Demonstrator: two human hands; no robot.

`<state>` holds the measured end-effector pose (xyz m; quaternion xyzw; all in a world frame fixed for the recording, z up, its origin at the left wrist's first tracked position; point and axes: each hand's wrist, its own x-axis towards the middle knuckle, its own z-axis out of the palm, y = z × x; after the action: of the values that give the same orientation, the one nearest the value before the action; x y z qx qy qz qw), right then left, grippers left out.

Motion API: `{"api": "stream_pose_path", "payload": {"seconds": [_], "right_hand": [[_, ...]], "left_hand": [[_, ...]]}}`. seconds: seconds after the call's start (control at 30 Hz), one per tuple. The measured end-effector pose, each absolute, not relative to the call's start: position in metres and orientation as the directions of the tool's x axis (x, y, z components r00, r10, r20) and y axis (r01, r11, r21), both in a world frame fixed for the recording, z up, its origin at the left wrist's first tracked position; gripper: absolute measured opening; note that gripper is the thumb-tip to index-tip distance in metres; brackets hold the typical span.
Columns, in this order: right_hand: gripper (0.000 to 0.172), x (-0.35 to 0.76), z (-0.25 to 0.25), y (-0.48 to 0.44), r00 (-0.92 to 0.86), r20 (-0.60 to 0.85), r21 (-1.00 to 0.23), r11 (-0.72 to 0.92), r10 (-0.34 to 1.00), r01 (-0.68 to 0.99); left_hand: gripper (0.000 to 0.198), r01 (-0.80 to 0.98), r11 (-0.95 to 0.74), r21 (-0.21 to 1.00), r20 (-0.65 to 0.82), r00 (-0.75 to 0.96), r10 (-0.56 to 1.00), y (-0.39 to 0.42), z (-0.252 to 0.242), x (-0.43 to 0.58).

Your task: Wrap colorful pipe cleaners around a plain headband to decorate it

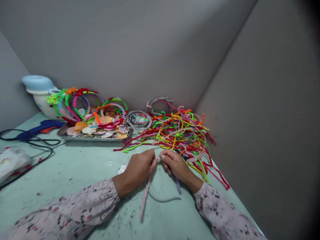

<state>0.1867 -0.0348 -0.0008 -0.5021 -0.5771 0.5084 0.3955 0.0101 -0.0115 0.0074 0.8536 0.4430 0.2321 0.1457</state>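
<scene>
My left hand (140,165) is closed in a pinch on a pale pink pipe cleaner (145,203), whose long end hangs down below my fingers. Close beside it, my right hand (176,166) pinches with thumb and forefinger at a small pink and teal bit between the two hands, apparently part of the pipe cleaner work. From under my right hand a lavender pipe cleaner (178,186) sticks out; whether it is held is hidden. A thin grey wire (165,200) curves out below both hands. My fingers cover where these strands meet.
Behind my hands spreads a heap of coloured pipe cleaners (180,130). Coiled grey wire (138,120) lies left of it, beside a metal tray (95,139) with shells and fuzzy hoops. Farther left are a blue glue gun (37,130), black cable (51,150) and a white container (45,103).
</scene>
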Motion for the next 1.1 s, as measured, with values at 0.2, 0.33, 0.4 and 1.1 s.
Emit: {"api": "stream_pose_path", "payload": {"seconds": [0.2,0.33,0.4,1.1], "right_hand": [[0.021,0.1884,-0.0021,-0.0349,-0.146,-0.065,-0.993,-0.049,0.987,0.111],[0.022,0.1895,-0.0015,-0.0349,-0.151,-0.083,-0.993,-0.068,0.985,0.099],[0.022,0.1893,-0.0004,-0.0353,-0.164,-0.079,-0.992,-0.06,0.983,0.114],[0.024,0.1909,-0.0035,-0.0332,-0.1,-0.055,-0.998,-0.052,0.993,0.033]], "left_hand": [[0.016,0.651,-0.504,0.567,0.24,0.455,0.858,-0.0133,0.0099,0.011],[0.012,0.674,-0.466,0.573,0.203,0.433,0.878,-0.012,0.0088,0.0113],[0.013,0.683,-0.449,0.576,0.187,0.425,0.886,-0.0116,0.0082,0.0117],[0.035,0.108,0.091,0.99,-0.138,0.603,0.786,-0.0055,0.0088,0.0154]]}}
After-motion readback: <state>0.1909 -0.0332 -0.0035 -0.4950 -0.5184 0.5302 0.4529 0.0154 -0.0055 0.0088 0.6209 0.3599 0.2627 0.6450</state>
